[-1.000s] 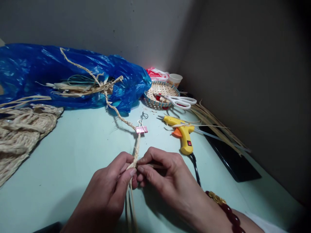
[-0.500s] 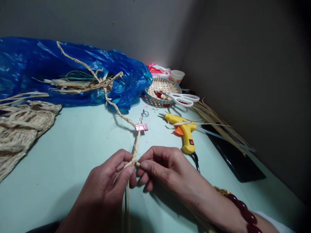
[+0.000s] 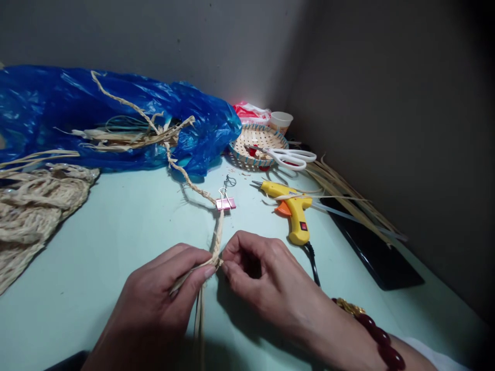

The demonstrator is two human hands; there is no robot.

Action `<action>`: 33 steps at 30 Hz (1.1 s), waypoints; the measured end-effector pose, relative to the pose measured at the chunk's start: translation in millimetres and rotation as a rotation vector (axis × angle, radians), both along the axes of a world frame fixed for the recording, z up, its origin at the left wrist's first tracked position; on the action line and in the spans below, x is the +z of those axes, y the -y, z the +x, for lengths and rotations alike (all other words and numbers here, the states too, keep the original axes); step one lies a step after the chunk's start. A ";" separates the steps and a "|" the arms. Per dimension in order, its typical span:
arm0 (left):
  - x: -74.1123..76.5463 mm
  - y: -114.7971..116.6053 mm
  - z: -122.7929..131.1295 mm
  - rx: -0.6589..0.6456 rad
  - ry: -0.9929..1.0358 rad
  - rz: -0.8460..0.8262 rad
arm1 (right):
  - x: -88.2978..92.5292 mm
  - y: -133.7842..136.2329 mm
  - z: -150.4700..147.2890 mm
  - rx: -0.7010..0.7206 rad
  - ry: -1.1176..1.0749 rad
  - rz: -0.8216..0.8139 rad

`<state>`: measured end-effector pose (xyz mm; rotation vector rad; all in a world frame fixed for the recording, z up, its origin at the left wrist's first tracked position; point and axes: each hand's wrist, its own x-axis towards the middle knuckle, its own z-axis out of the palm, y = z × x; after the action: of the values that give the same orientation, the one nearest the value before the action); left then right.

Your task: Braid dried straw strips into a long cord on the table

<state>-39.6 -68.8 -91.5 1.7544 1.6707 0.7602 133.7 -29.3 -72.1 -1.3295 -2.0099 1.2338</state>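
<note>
A pale straw braid (image 3: 217, 234) runs down from a pink binder clip (image 3: 226, 203) toward me. My left hand (image 3: 170, 288) pinches the braid's lower end and a strand between thumb and index finger. Close against it on the right, my right hand (image 3: 263, 273) is closed in a pinch at the same spot, gripping a strand of the straw. Loose straw strands (image 3: 199, 314) hang below my fingers. Beyond the clip the braid continues as a thinner twisted cord (image 3: 187, 178) up to the blue bag.
A blue plastic bag (image 3: 38, 108) with straw lies at the back left, a woven straw piece (image 3: 42, 216) in front. Scissors (image 3: 296, 158) rest on a woven basket (image 3: 242, 154). A yellow glue gun (image 3: 297, 211) and black flat object (image 3: 379, 257) lie at right.
My right hand has curled its fingers into a tighter pinch at the braid. My left hand has shifted slightly left, its fingers straighter along the strand.
</note>
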 end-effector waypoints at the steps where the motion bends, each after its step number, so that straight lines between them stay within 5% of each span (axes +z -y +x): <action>1: -1.6 -0.8 -2.5 -0.035 -0.017 0.020 | -0.4 0.3 -0.9 -0.010 -0.002 -0.003; 10: -0.1 4.9 4.0 -0.012 -0.096 0.109 | -3.2 -0.6 2.1 0.069 -0.130 -0.147; 25: 0.5 18.5 6.6 -0.162 -0.461 0.390 | -10.9 7.6 -7.6 -0.015 -0.090 0.151; 33: -6.4 20.0 13.9 -0.236 -0.479 0.563 | -8.6 8.3 -8.5 -0.039 -0.293 -0.101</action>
<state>-25.6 -88.8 -97.8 2.6463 1.5798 0.7924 125.3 -37.5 -80.6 -1.1498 -1.7309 1.4354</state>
